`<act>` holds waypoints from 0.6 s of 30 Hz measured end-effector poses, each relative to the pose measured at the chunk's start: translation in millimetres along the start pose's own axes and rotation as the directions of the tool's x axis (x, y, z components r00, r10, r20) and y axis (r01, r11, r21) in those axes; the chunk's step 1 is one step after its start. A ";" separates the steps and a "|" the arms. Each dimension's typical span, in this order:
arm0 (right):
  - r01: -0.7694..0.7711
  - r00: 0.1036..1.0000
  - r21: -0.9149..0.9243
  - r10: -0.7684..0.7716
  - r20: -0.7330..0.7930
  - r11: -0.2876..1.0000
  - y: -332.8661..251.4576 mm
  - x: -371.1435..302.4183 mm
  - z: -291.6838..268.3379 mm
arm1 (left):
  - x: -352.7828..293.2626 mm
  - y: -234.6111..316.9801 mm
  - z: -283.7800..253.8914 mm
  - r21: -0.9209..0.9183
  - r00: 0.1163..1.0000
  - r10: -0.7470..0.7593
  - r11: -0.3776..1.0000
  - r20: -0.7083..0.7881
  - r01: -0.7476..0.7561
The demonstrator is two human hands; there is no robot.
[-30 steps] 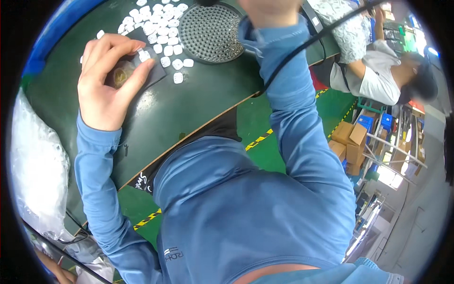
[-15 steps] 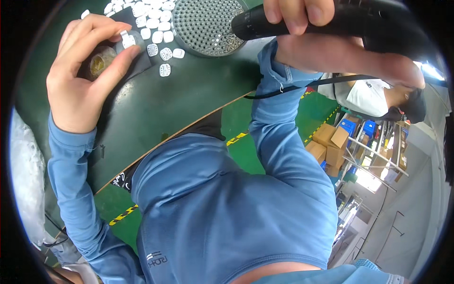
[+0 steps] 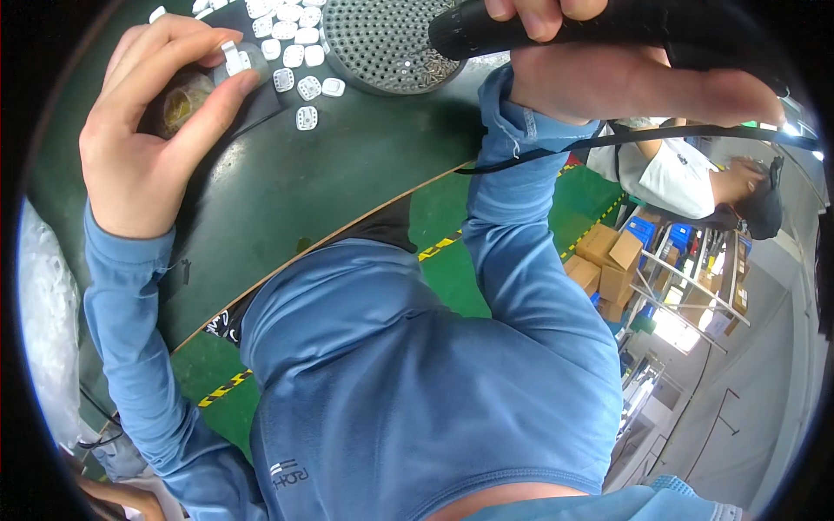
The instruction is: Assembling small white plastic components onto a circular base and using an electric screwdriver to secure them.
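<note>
My left hand (image 3: 135, 161) is closed, thumb and forefinger pinching a small white plastic piece (image 3: 233, 61) with an upright tab. The piece rests in or on a greyish see-through block, partly hidden by my fingers. Behind that thumb, a rounded clear object with a yellow inside (image 3: 182, 106) shows. My right hand (image 3: 634, 82) is wrapped round a black electric screwdriver (image 3: 599, 35), held sideways with its front end pointing left. That end overlaps the edge of a round grey perforated tray (image 3: 369, 43); its tip cannot be made out. Small metal screws (image 3: 439, 68) are heaped at the tray's right side.
Several white plastic pieces (image 3: 308, 87) lie between my left hand and the tray on the green table (image 3: 313, 165). A dark mat (image 3: 256, 108) lies under the left hand. A black cable (image 3: 625, 139) crosses my right wrist. Another person (image 3: 669, 178) is at the right; cardboard boxes (image 3: 599, 247) stand beyond.
The tray and loose white pieces appear slightly higher and further right in the picture. Both hands keep their holds. The other person's head and arm have shifted.
</note>
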State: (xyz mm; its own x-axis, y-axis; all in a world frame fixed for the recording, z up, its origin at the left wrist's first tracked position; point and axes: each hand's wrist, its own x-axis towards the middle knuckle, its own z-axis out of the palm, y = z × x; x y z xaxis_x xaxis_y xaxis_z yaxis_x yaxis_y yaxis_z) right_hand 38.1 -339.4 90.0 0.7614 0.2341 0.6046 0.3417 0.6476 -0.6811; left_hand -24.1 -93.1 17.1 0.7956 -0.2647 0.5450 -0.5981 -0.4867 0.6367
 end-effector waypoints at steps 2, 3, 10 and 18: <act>-0.010 1.000 -0.007 0.011 0.026 1.000 4.9 -5.3 8.6 | -1.4 -0.3 -2.2 0.001 0.999 -0.028 1.000 0.033 0.028; -0.010 1.000 -0.010 0.010 0.026 1.000 4.1 -3.8 4.9 | -1.6 -0.6 -2.8 0.002 0.996 -0.054 0.999 0.065 0.054; 0.000 0.988 -0.059 0.009 0.153 0.998 -6.2 12.0 -6.3 | 0.2 0.4 0.1 0.058 0.999 0.046 0.997 -0.014 -0.045; -0.180 0.857 0.116 0.098 0.507 0.977 8.2 42.2 15.8 | -4.0 3.6 2.7 0.130 0.999 0.028 0.991 -0.027 -0.024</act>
State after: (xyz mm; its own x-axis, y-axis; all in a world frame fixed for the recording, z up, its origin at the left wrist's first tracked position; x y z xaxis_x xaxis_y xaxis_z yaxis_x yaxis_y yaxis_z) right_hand 64.4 -312.8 116.5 0.4063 0.6312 0.6607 0.1326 0.6747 -0.7261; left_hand -29.1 -96.1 15.8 0.7755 -0.2557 0.5772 -0.5997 -0.5840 0.5471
